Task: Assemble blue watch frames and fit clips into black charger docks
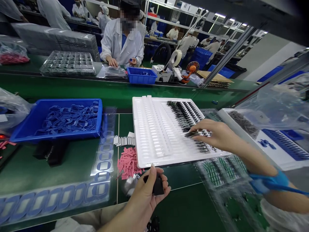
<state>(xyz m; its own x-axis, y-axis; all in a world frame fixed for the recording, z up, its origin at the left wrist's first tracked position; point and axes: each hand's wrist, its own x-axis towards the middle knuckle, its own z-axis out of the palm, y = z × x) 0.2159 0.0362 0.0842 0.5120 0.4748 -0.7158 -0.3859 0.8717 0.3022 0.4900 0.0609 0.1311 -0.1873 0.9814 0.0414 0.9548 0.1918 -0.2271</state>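
My left hand (147,190), palm up near the table's front, is closed on a black flat piece (158,186) with the thumb over it. Above the white tray (134,129), my right hand (217,133) pinches a small dark part (191,134) between thumb and fingertips. Rows of small black parts with thin leads (184,114) fill the tray's right side, partly hidden by that hand. Small white pieces (158,149) lie in slots further left. Pink strips (127,161) are heaped beside the tray, below a row of white pieces (124,140).
At the left stands a blue bin (58,137) of blue plastic parts. Blue oval frames (65,195) line the table's front left. Green circuit boards (212,172) in clear trays lie right of my hands. A co-worker (123,42) in white sits beyond the green partition (116,91).
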